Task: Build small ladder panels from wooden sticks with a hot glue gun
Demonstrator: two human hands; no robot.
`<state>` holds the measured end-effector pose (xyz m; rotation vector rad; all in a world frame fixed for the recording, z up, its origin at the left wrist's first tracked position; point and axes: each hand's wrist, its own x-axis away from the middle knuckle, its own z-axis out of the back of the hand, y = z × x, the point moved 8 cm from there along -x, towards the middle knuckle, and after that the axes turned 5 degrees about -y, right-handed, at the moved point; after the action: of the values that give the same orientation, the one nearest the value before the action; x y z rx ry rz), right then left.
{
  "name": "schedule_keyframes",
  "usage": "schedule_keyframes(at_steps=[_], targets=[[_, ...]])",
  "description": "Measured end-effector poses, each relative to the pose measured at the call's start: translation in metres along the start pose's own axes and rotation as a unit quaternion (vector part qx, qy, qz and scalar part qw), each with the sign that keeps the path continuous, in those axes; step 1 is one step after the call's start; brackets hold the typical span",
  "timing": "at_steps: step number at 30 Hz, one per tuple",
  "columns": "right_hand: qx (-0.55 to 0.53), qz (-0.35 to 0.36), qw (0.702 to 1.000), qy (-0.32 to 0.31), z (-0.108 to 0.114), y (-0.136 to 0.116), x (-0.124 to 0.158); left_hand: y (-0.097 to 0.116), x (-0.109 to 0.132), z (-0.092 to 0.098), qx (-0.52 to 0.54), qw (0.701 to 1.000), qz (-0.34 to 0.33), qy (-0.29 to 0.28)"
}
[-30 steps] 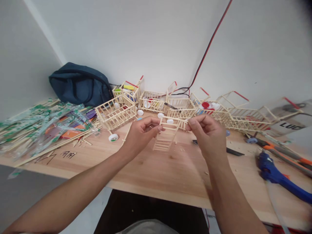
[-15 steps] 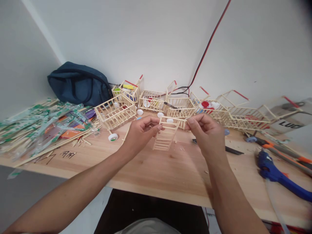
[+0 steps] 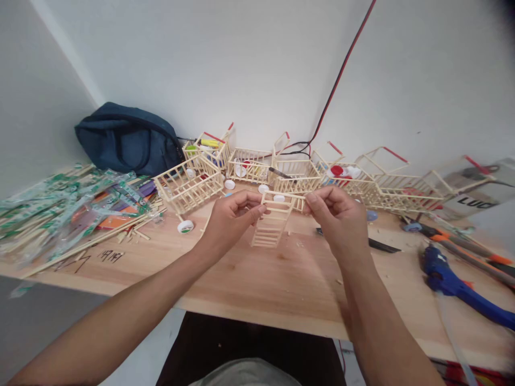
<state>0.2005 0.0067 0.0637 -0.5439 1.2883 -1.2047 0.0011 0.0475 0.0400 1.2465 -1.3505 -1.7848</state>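
Above the table, a ladder-like frame of thin wooden sticks (image 3: 270, 225) hangs tilted between my hands. My left hand (image 3: 240, 217) pinches its upper left side between thumb and fingers. At the frame's top right, my right hand (image 3: 336, 212) pinches the end of a short wooden stick (image 3: 299, 197) that reaches to the frame's top; whether the two are joined, I cannot tell. Behind them stand small wooden-stick carts, among them a tilted one with a white bottle-cap wheel (image 3: 189, 185) and one holding a dark marker (image 3: 301, 172).
A blue glue gun (image 3: 446, 276), orange-handled pliers (image 3: 454, 241) and a black-handled blade (image 3: 384, 246) lie to the right. Bagged sticks (image 3: 72, 209) cover the left side, below a dark blue bag (image 3: 129, 139). A red-and-black cable (image 3: 341, 75) runs down the wall.
The whole view has shifted slightly, with the background a little further left. Both hands keep nearly the same hold on the frame and stick.
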Motion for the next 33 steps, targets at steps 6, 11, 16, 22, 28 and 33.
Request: schedule_keyframes(at_steps=[6, 11, 16, 22, 28, 33], targets=[[0.002, -0.001, 1.000, -0.007, 0.000, 0.000, 0.000, -0.002, 0.000, 0.001, 0.005, 1.000, 0.004, 0.006], [0.004, -0.002, 1.000, -0.007, 0.000, -0.001, 0.000, -0.004, 0.000, 0.000, 0.011, 1.000, 0.003, 0.004], [0.017, 0.004, 1.000, -0.007, 0.000, -0.001, 0.001, -0.001, 0.000, 0.000, 0.004, 1.000, -0.004, -0.002], [0.013, 0.006, 1.000, -0.012, -0.002, 0.000, 0.000, 0.006, 0.001, 0.000, -0.009, 1.000, -0.008, 0.007], [0.007, 0.005, 1.000, -0.017, -0.003, 0.002, 0.000, 0.008, 0.000, -0.001, -0.009, 1.000, -0.015, 0.004], [0.007, 0.006, 1.000, -0.021, -0.003, 0.001, 0.000, 0.010, 0.001, 0.001, -0.020, 1.000, -0.016, 0.007]])
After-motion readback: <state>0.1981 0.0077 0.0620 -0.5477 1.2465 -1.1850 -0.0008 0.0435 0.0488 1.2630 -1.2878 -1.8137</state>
